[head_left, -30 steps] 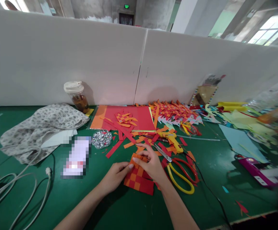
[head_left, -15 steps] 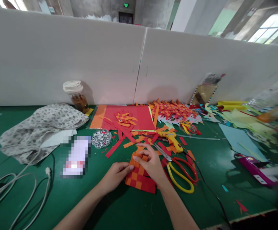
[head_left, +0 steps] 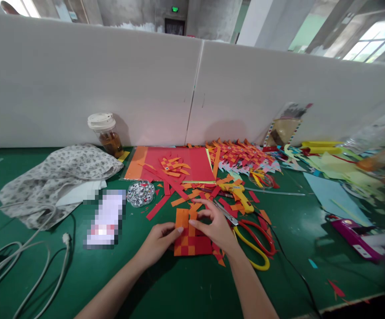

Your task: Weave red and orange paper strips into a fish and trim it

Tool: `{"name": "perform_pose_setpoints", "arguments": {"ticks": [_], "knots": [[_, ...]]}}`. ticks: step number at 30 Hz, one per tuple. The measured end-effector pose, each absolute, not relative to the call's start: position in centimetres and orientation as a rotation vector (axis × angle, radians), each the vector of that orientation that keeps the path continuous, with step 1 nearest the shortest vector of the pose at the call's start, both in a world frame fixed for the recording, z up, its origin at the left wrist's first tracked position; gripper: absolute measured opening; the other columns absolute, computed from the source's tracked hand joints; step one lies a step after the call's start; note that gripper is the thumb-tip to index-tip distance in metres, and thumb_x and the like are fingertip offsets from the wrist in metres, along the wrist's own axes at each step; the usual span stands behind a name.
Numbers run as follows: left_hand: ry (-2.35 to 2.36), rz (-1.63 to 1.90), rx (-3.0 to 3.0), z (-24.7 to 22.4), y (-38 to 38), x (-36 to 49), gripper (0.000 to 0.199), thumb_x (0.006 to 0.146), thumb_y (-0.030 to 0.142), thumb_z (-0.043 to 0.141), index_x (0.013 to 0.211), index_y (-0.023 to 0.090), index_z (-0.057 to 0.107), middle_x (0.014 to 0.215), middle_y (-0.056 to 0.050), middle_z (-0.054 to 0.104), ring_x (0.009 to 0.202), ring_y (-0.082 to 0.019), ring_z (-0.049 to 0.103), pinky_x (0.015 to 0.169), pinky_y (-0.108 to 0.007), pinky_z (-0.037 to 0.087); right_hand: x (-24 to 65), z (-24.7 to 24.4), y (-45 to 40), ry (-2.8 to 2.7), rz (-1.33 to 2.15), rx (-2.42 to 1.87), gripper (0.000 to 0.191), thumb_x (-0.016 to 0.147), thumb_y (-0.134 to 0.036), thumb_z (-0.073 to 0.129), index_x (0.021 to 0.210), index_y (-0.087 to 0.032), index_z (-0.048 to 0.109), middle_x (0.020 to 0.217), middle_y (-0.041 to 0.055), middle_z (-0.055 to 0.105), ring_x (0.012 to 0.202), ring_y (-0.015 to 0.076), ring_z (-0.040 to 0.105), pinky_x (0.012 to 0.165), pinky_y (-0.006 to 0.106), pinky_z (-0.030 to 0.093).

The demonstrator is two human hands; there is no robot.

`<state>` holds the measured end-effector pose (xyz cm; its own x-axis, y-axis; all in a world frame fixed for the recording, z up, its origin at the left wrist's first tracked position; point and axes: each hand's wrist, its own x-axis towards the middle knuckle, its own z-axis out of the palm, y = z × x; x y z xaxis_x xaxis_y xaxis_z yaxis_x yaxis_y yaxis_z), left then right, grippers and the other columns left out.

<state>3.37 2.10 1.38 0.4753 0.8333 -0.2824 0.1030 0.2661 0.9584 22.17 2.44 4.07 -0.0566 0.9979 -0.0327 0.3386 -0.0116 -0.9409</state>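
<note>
Between my hands is a woven paper piece of red and orange strips, checkered along its lower left part, with plain orange strips at its top. My left hand grips its left edge, thumb on top and fingers underneath. With thumb and fingers, my right hand pinches an orange strip at the upper right of the weave. Right beside that hand lie scissors with one red and one yellow handle. Behind it is a yellow glue gun among scattered red and orange paper strips.
A finished woven paper fish lies on red and orange sheets; more fish are heaped behind. A clear box of googly eyes, a phone, a patterned cloth, a lidded cup and cables stand left. A purple power strip sits right.
The woven piece has turned slightly and moved up, so it now sits straighter. My right hand has shifted a little to the right on its strip.
</note>
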Motion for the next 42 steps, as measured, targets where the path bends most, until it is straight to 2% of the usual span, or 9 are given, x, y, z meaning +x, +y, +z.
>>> {"name": "perform_pose_setpoints", "arguments": {"ticks": [6,14,20,23,25,28,31,36,42], "knots": [[1.063,0.615,1.358,1.4,2.1,3.5,0.041,0.076,0.052,0.054,0.058,0.016,0.044,0.057,0.006,0.029,0.053,-0.009,0.026,0.047,-0.022,0.021,21.6,3.8,2.3,-1.461,1.104,-1.431,0.051,0.067,-0.026,0.071,0.114,-0.025,0.052,0.067,-0.0045,0.061,0.071,0.0157,0.060,0.072,0.030,0.046],[1.081,0.562,1.392,1.5,2.0,3.4,0.040,0.073,0.052,0.058,0.060,0.015,0.051,0.054,0.006,0.035,0.051,-0.009,0.029,0.047,-0.023,0.022,21.0,3.4,2.1,-1.445,1.113,-1.418,0.049,0.067,-0.027,0.071,0.112,-0.025,0.054,0.068,-0.0046,0.060,0.072,0.0161,0.062,0.073,0.031,0.047],[1.023,0.620,1.294,1.6,2.1,3.5,0.036,0.071,0.049,0.062,0.070,0.012,0.061,0.062,0.001,0.055,0.055,-0.011,0.044,0.053,-0.023,0.034,20.9,3.6,2.1,-1.457,1.131,-1.385,0.052,0.068,-0.030,0.070,0.116,-0.025,0.051,0.073,-0.0030,0.063,0.075,0.0168,0.063,0.076,0.033,0.048],[0.997,0.697,1.187,1.6,2.2,3.4,0.036,0.071,0.047,0.063,0.080,0.012,0.065,0.072,-0.003,0.065,0.064,-0.016,0.055,0.061,-0.026,0.042,21.5,4.0,2.2,-1.492,1.200,-1.382,0.056,0.068,-0.034,0.071,0.119,-0.025,0.050,0.081,-0.0005,0.065,0.081,0.0182,0.063,0.080,0.034,0.046],[0.975,0.736,1.102,1.5,2.3,3.4,0.038,0.070,0.046,0.065,0.088,0.013,0.067,0.081,-0.006,0.069,0.073,-0.020,0.060,0.067,-0.030,0.046,21.9,4.1,2.2,-1.510,1.237,-1.404,0.055,0.069,-0.033,0.070,0.119,-0.025,0.050,0.076,-0.0019,0.064,0.075,0.0173,0.062,0.073,0.032,0.047],[0.997,0.762,1.045,1.6,2.3,3.3,0.038,0.068,0.045,0.069,0.088,0.013,0.068,0.088,-0.008,0.072,0.079,-0.023,0.063,0.072,-0.033,0.048,22.0,3.9,2.2,-1.508,1.243,-1.423,0.052,0.071,-0.030,0.069,0.118,-0.027,0.050,0.064,-0.0055,0.058,0.060,0.0133,0.055,0.058,0.027,0.043],[1.026,0.793,1.040,1.7,2.3,3.3,0.038,0.067,0.042,0.071,0.091,0.013,0.068,0.095,-0.009,0.071,0.085,-0.024,0.064,0.075,-0.034,0.049,21.7,3.7,2.1,-1.532,1.227,-1.422,0.052,0.070,-0.028,0.069,0.118,-0.028,0.050,0.065,-0.0052,0.059,0.058,0.0122,0.053,0.056,0.025,0.041],[1.027,0.801,1.054,1.6,2.3,3.1,0.034,0.069,0.044,0.069,0.084,0.014,0.069,0.082,-0.006,0.071,0.074,-0.020,0.064,0.066,-0.028,0.050,21.3,3.9,2.0,-1.564,1.247,-1.414,0.055,0.068,-0.030,0.071,0.119,-0.026,0.050,0.068,-0.0038,0.062,0.061,0.0141,0.056,0.057,0.026,0.042],[1.024,0.819,1.106,1.5,2.3,3.0,0.030,0.068,0.044,0.069,0.076,0.015,0.068,0.074,-0.002,0.068,0.065,-0.015,0.059,0.059,-0.023,0.046,21.4,4.2,2.1,-1.591,1.187,-1.409,0.051,0.071,-0.031,0.068,0.118,-0.025,0.050,0.073,-0.0026,0.066,0.072,0.0166,0.061,0.069,0.030,0.043]]}}
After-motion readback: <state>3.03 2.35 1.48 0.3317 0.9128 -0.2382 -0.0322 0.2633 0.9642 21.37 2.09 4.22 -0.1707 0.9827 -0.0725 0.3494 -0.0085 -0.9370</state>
